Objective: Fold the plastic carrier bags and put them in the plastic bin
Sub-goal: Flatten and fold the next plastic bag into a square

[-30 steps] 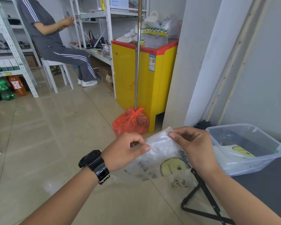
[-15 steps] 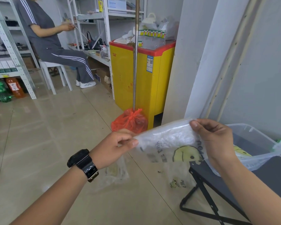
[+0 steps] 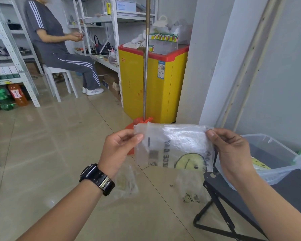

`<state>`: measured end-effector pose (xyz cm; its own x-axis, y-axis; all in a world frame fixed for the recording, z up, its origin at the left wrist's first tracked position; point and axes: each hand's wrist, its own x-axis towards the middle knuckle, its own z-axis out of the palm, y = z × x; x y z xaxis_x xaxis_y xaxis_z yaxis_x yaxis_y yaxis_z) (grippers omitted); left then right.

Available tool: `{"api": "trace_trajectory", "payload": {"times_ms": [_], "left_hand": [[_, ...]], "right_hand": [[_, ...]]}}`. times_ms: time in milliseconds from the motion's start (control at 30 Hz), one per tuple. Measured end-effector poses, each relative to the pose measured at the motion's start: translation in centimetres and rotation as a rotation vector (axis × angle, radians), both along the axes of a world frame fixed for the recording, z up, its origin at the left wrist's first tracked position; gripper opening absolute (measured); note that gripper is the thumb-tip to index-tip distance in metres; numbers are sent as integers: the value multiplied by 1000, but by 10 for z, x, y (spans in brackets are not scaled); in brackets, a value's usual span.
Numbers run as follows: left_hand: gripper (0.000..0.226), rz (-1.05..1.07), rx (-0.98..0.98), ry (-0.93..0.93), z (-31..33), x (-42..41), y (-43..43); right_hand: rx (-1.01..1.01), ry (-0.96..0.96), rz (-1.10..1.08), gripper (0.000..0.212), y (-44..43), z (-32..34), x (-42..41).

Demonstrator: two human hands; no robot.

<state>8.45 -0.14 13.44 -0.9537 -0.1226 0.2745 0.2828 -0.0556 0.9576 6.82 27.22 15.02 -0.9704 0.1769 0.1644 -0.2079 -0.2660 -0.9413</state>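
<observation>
The left hand (image 3: 118, 150) pinched the upper left edge of the clear plastic carrier bag (image 3: 177, 145), thumb pressed on the front and the fingers (image 3: 123, 134) curled behind it. The right hand (image 3: 229, 153) gripped the upper right edge in the same way, its thumb tip on the film. Between the two sets of fingertips the bag hung taut in the air, folded over into a flat band. Black lettering and a yellow smiling face showed through it, nearer the right hand's fingers. Its thin loose ends dangled below both hands, above the tiled floor.

Just beyond the right hand's knuckles, lower and to the right, the clear plastic bin (image 3: 274, 148) stood on a dark folding table (image 3: 294, 192). A folded bag with yellow print (image 3: 261, 165) lay inside it. Whether the held bag touched the bin could not be told.

A black watch (image 3: 96, 179) sat on the left wrist. Past the fingertips a red bag (image 3: 137, 121) was tied at the foot of a metal pole (image 3: 146, 66), beside a yellow chest with a red top (image 3: 153, 84). Far to the left of the left hand's fingers, a person in grey (image 3: 56, 49) sat at the shelves
</observation>
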Motion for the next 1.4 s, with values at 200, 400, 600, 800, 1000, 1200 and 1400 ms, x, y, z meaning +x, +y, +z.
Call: {"api": "trace_trajectory", "payload": {"times_ms": [200,400,600,800,1000,1200,1400], "left_hand": [[43,-105,95,-60,-2,4,7],[31,67,63,-23,-1,4,10],[32,103,272,-101,2,6,17],[47,136,247,-100,3,5,18],[39,97,198,-144,3,1,10],[33,-3,-446,-170,3,-9,-15],[28,-356,-601,-30,2,1,22]], "right_hand": [[-20,-12,41,16,-7,-1,1],[4,-23,11,20,-9,1,4],[-80,-62,9,13,-10,-1,1],[-22,-75,-29,33,-13,-4,1],[-32,-99,15,39,-17,-4,1],[237,-50,-65,9,-22,-10,1],[564,211,202,11,-64,-10,20]]}}
